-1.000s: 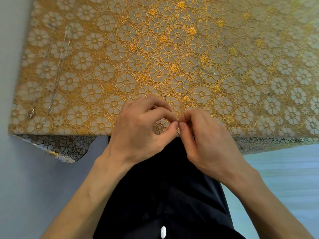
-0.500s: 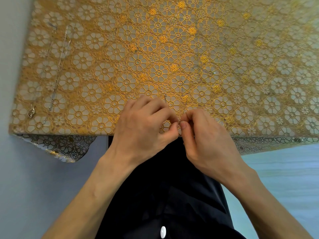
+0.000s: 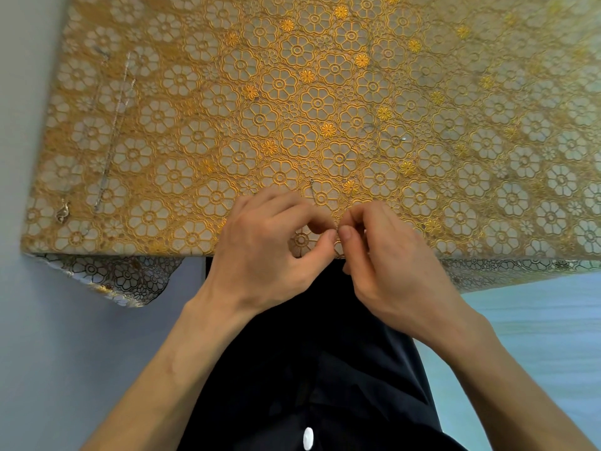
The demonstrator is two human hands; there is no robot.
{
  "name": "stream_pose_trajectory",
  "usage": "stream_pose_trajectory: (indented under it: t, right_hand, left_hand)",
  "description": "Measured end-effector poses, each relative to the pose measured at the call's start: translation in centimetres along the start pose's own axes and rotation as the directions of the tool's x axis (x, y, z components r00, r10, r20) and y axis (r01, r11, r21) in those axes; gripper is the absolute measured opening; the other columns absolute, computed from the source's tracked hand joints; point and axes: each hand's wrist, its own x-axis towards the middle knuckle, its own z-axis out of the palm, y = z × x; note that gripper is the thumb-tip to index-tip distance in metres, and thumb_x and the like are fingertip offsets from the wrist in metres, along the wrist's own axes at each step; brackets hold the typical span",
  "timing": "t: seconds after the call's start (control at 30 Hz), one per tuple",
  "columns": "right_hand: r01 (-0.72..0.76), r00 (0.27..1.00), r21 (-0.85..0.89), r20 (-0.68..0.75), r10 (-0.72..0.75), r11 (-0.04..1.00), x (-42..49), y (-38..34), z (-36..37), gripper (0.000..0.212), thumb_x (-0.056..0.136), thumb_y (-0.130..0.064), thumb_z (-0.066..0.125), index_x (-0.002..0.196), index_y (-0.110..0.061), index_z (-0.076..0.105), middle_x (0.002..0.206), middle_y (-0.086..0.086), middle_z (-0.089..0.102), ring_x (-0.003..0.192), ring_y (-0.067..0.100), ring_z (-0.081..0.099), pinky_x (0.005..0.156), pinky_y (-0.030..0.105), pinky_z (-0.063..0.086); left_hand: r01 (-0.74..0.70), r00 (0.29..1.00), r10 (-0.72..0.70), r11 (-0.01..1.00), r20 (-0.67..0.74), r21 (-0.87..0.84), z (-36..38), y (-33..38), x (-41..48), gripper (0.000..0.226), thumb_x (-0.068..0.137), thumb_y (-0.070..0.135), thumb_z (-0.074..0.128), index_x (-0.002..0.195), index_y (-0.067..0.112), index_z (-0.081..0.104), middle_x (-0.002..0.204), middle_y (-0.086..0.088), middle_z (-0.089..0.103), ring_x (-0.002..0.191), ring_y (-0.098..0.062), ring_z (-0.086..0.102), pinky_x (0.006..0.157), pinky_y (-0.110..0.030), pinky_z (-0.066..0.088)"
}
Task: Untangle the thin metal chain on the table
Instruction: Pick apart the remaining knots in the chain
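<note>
Left hand and right hand meet at the near edge of the floral tablecloth, both pinching the thin chain between thumb and forefinger. A second chain lies well apart, at left

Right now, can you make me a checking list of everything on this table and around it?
Surface: table under a gold flowered tablecloth; near left corner hangs down.
Job's things: thin chain trails from the fingertips across the cloth, and its small ring end lies free.
Clutter: second chain stretched out near the left edge, with a clasp-like piece beside it.
Hands: left hand and right hand both pinch the thin chain at the near edge.
Cables: nothing seen.
Surroundings: pale floor; black clothing with a white button.
</note>
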Motion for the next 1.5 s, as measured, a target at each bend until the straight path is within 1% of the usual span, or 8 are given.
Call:
stream_pose_trajectory:
  t: [0.1, 0.37, 0.67, 0.87, 0.93, 1.03, 1.13, 1.5]
  right_hand:
    - [0.003, 1.0, -0.041, -0.019, -0.004, 0.999, 0.1, -0.2, -0.1, 0.012, 0.1, -0.036, 0.04, 0.099, -0.026, 0.046, 0.089, -0.011, 0.048, 0.073, 0.018, 0.055, 0.061, 0.039, 0.044]
    - [-0.039, 0.999, 0.06, 0.01, 0.038, 0.997, 0.0, -0.2, -0.3, 0.008, 0.099, -0.033, 0.044, 0.099, -0.026, 0.047, 0.088, -0.007, 0.057, 0.075, 0.019, 0.061, 0.067, 0.047, 0.05]
    - [-0.116, 0.99, 0.183, -0.059, 0.129, 0.976, 0.1, -0.2, 0.8, 0.009, 0.097, -0.03, 0.048, 0.096, -0.022, 0.051, 0.08, -0.006, 0.06, 0.074, 0.018, 0.065, 0.067, 0.042, 0.051]
    - [-0.134, 0.985, 0.226, -0.08, 0.156, 0.965, 0.1, -0.3, 0.8, 0.005, 0.098, -0.031, 0.048, 0.094, -0.028, 0.05, 0.075, -0.014, 0.059, 0.071, 0.014, 0.065, 0.065, 0.04, 0.051]
    - [-0.131, 0.985, 0.234, -0.079, 0.153, 0.963, 0.1, -0.2, 0.6, 0.005, 0.098, -0.03, 0.049, 0.093, -0.029, 0.051, 0.075, -0.012, 0.059, 0.07, 0.014, 0.065, 0.064, 0.039, 0.05]
    - [-0.126, 0.988, 0.224, -0.065, 0.143, 0.966, 0.0, -0.1, 0.4, 0.006, 0.098, -0.03, 0.05, 0.093, -0.026, 0.053, 0.074, -0.012, 0.06, 0.07, 0.014, 0.064, 0.063, 0.036, 0.048]
    - [-0.125, 0.989, 0.23, -0.043, 0.138, 0.965, 0.0, 0.1, 0.4, 0.007, 0.098, -0.03, 0.05, 0.095, -0.026, 0.053, 0.078, -0.011, 0.061, 0.071, 0.014, 0.065, 0.064, 0.04, 0.051]
    - [-0.109, 0.993, 0.143, -0.037, 0.116, 0.984, -0.3, -0.2, 0.5, 0.016, 0.098, -0.032, 0.046, 0.099, -0.018, 0.053, 0.088, -0.006, 0.059, 0.075, 0.017, 0.063, 0.068, 0.046, 0.05]
  left_hand:
    - [0.018, 1.0, -0.018, 1.0, 0.007, -0.017, -0.1, 0.1, 0.1, 0.01, 0.083, 0.035, 0.066, 0.082, 0.028, 0.073, 0.085, 0.015, 0.07, 0.09, -0.014, 0.062, 0.08, -0.042, 0.042]
    - [0.037, 0.999, -0.038, 0.998, -0.007, -0.041, -0.1, 0.1, 0.0, 0.005, 0.081, 0.033, 0.07, 0.081, 0.029, 0.073, 0.083, 0.015, 0.069, 0.088, -0.012, 0.062, 0.08, -0.042, 0.044]
    - [0.111, 0.992, -0.117, 0.986, -0.045, -0.123, 0.2, 0.7, -0.1, 0.006, 0.081, 0.032, 0.07, 0.079, 0.027, 0.072, 0.079, 0.015, 0.069, 0.08, -0.011, 0.062, 0.077, -0.047, 0.05]
    - [0.225, 0.971, -0.237, 0.954, -0.035, -0.196, 0.0, 0.9, -0.1, 0.007, 0.082, 0.027, 0.068, 0.077, 0.025, 0.073, 0.076, 0.021, 0.065, 0.078, -0.006, 0.061, 0.075, -0.025, 0.048]
    - [0.231, 0.97, -0.241, 0.952, -0.025, -0.202, -0.2, 0.7, -0.2, 0.007, 0.083, 0.026, 0.067, 0.079, 0.024, 0.073, 0.078, 0.021, 0.066, 0.08, -0.007, 0.062, 0.074, -0.024, 0.048]
    - [0.18, 0.983, -0.186, 0.959, -0.005, -0.22, -0.4, 0.5, -0.3, 0.007, 0.084, 0.027, 0.069, 0.089, 0.026, 0.075, 0.086, 0.016, 0.069, 0.083, -0.007, 0.063, 0.076, -0.029, 0.05]
    - [0.122, 0.992, -0.124, 0.972, 0.003, -0.199, -0.2, 0.5, -0.2, 0.014, 0.084, 0.03, 0.072, 0.097, 0.029, 0.077, 0.095, 0.011, 0.07, 0.09, -0.01, 0.065, 0.08, -0.042, 0.052]
    - [0.125, 0.992, -0.123, 0.981, 0.02, -0.149, 0.0, 0.6, 0.0, 0.007, 0.082, 0.032, 0.068, 0.081, 0.028, 0.072, 0.082, 0.012, 0.066, 0.084, -0.011, 0.063, 0.075, -0.048, 0.051]
